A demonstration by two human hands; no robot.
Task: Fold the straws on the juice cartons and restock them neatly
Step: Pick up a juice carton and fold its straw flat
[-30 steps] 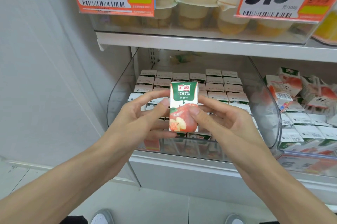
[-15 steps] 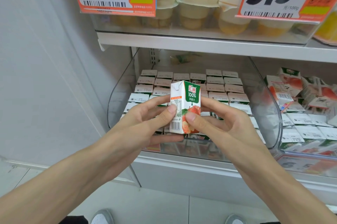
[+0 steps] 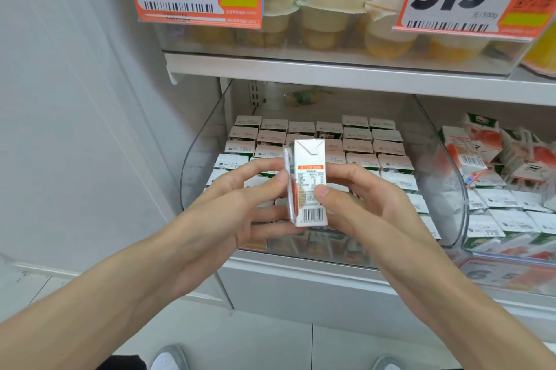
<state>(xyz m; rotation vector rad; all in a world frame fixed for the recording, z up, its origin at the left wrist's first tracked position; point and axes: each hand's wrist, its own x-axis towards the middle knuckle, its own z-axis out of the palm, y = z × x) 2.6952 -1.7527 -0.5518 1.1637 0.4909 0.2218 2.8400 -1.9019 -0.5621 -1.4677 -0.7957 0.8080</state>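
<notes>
Well, my left hand point(image 3: 240, 207) pinches the juice carton point(image 3: 311, 189) by its left edge, thumb against the wrapped straw point(image 3: 290, 201). The carton stands upright, barcode side toward me, in front of the clear bin point(image 3: 194, 159) of stacked cartons point(image 3: 358, 145). My right hand point(image 3: 364, 204) grips its right side, thumb pressed on the printed panel.

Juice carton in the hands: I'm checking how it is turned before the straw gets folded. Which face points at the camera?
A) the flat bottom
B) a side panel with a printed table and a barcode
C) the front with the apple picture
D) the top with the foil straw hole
B: the juice carton, pinched between the left hand and the right hand, shows a printed table and a barcode near its lower end.
</notes>
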